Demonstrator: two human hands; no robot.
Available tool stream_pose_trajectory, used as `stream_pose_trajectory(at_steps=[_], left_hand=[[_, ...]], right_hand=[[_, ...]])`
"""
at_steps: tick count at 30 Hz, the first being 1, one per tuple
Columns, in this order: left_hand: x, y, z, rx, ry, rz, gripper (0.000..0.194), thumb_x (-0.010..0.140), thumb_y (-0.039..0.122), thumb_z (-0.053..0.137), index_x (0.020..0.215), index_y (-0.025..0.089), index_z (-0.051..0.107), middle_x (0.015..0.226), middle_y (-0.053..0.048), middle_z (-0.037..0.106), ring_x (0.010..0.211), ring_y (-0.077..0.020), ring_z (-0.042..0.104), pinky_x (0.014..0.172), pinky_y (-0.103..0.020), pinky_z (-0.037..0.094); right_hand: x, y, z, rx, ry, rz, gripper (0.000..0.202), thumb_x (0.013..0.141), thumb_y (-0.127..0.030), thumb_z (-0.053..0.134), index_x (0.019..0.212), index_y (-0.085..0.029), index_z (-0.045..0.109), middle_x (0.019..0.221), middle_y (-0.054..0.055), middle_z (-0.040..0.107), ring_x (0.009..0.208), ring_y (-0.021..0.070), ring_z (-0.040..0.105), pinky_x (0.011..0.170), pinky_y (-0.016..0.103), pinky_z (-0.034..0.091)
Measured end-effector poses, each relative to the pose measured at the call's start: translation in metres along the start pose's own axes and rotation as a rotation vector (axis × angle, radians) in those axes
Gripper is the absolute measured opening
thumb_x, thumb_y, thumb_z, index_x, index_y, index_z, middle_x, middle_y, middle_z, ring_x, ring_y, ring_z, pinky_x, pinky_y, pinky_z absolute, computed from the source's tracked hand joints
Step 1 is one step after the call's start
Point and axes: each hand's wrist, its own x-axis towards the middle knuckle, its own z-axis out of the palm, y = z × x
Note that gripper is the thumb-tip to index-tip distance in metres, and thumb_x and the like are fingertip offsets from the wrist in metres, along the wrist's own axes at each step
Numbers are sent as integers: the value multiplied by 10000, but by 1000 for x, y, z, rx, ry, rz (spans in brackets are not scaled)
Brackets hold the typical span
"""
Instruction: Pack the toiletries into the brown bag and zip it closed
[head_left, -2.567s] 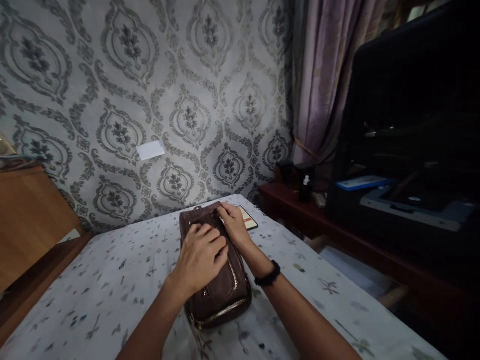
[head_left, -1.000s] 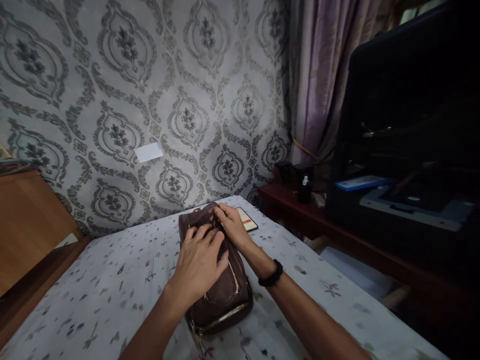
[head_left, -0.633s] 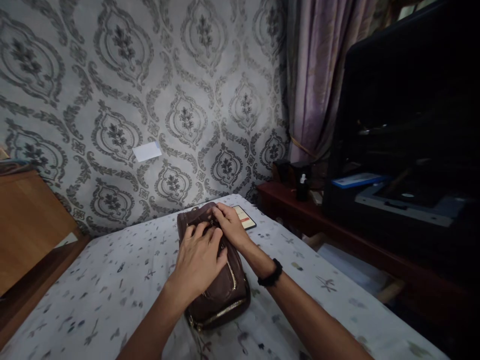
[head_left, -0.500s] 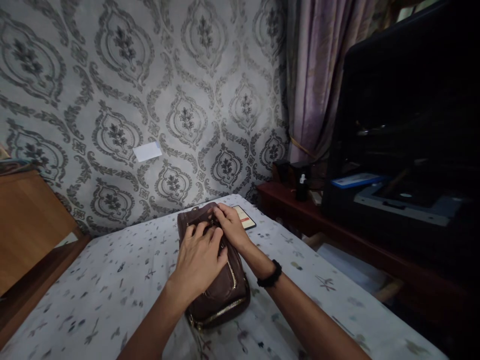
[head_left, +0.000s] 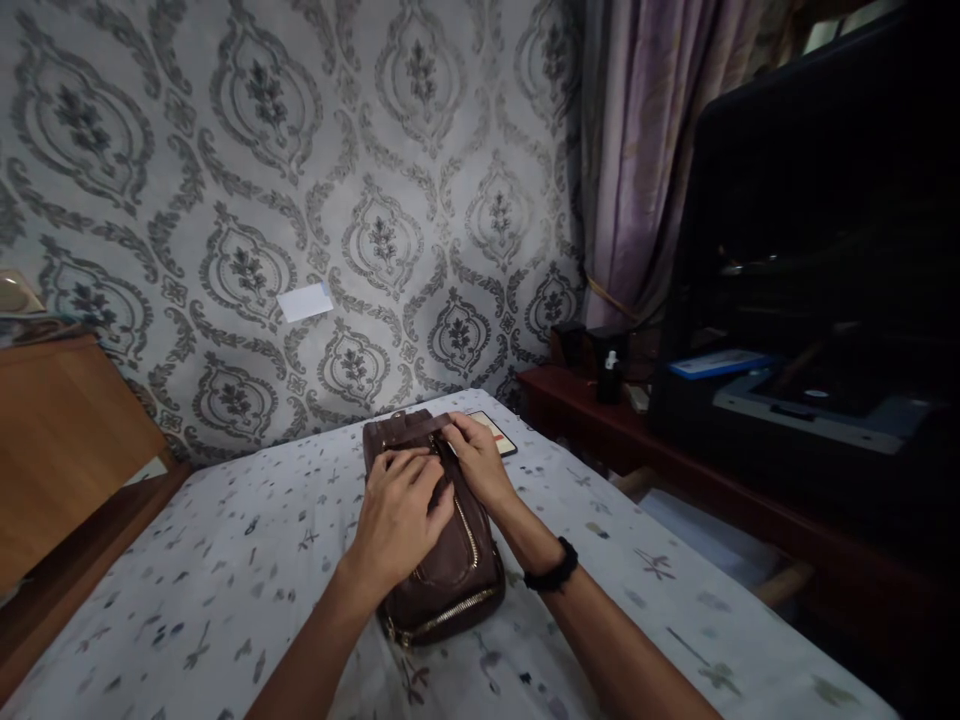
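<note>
A brown leather bag (head_left: 446,570) with gold zippers lies on the patterned sheet in front of me. My left hand (head_left: 401,510) rests over its upper middle, the thumb apart from the bent fingers, whose tips are partly hidden. At the bag's far right edge, my right hand (head_left: 480,460) pinches the end of a brown strap (head_left: 420,430) that stretches across the top of the bag. A dark band (head_left: 553,566) circles my right wrist. Just beyond that hand lies a phone (head_left: 499,432) with a lit screen, partly covered by the fingers.
The bed sheet (head_left: 292,560) meets the papered wall. A wooden board (head_left: 75,440) stands at left. Along the right runs a dark red shelf (head_left: 570,395) with a small black bottle (head_left: 608,380), beside a big dark screen-like object (head_left: 787,220) and an open drawer (head_left: 705,535).
My right hand has shifted slightly right and now draws a strap out across the bag's top. My left hand's fingers have come closer together. The view has turned a little left.
</note>
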Motion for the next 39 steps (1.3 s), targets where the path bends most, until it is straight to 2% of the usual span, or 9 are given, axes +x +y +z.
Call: stream_pose_trajectory(at_steps=[6, 9, 14, 16, 20, 26, 30, 34, 39], left_hand=[[-1, -2, 5, -82, 91, -14, 68, 916, 148, 567, 874, 195, 593, 973, -61, 748, 1038, -255, 677, 918, -448, 491], [-3, -7, 6, -232, 176, -64, 93, 921, 130, 540, 909, 199, 603, 1003, -58, 733, 1001, -223, 674, 900, -400, 509], [-8, -26, 7, -488, 332, -380, 161, 942, 163, 493, 1039, 213, 610, 1125, -70, 662, 1089, -197, 620, 940, -355, 505], [-11, -38, 8, -480, 305, -481, 191, 925, 182, 505, 1081, 208, 614, 1156, -80, 640, 1107, -214, 597, 944, -375, 495], [-10, -62, 11, -456, 124, -560, 273, 881, 214, 561, 1144, 197, 632, 1145, -87, 640, 1064, -233, 603, 884, -379, 499], [8, -72, 7, -286, -15, -503, 147, 871, 237, 610, 963, 205, 720, 920, -52, 647, 931, -226, 609, 808, -340, 478], [11, -66, 7, -188, 55, -486, 189, 926, 243, 548, 817, 186, 690, 814, -36, 623, 828, -201, 582, 751, -306, 442], [5, -64, 13, -262, 173, -565, 189, 924, 237, 537, 804, 184, 674, 804, -28, 631, 769, -179, 574, 681, -268, 418], [0, -66, 18, -302, 254, -572, 179, 904, 202, 529, 763, 185, 637, 806, -27, 652, 787, -181, 582, 722, -274, 425]], right_hand=[[-1, 2, 4, -19, 24, -30, 240, 880, -403, 507, 727, -223, 550, 676, -28, 519, 669, 163, 473, 657, 282, 405], [-1, 1, 4, -43, 18, -42, 248, 885, -405, 503, 715, -227, 533, 674, -28, 506, 670, 163, 463, 656, 283, 390], [-2, -2, 3, -78, 1, -40, 261, 902, -404, 500, 711, -230, 535, 677, -26, 522, 679, 168, 477, 652, 282, 385], [-2, -3, 3, -85, -4, -40, 254, 907, -398, 496, 731, -226, 558, 694, -21, 544, 696, 172, 495, 673, 287, 391], [-4, -4, 2, -91, -14, -38, 253, 914, -394, 492, 774, -216, 605, 725, -7, 580, 722, 182, 528, 690, 294, 402], [-9, -7, -1, -97, -29, -39, 241, 906, -398, 520, 812, -210, 639, 769, 9, 625, 764, 198, 565, 726, 303, 432], [-11, -6, -1, -118, -21, -48, 243, 903, -410, 545, 863, -212, 678, 837, 33, 676, 830, 219, 606, 795, 328, 457], [-12, -6, 0, -134, 4, -69, 206, 872, -396, 597, 890, -222, 706, 886, 44, 701, 885, 235, 636, 842, 352, 473], [-11, -8, 0, -177, -18, -84, 194, 857, -380, 612, 875, -223, 725, 864, 52, 697, 881, 241, 647, 839, 368, 474]])
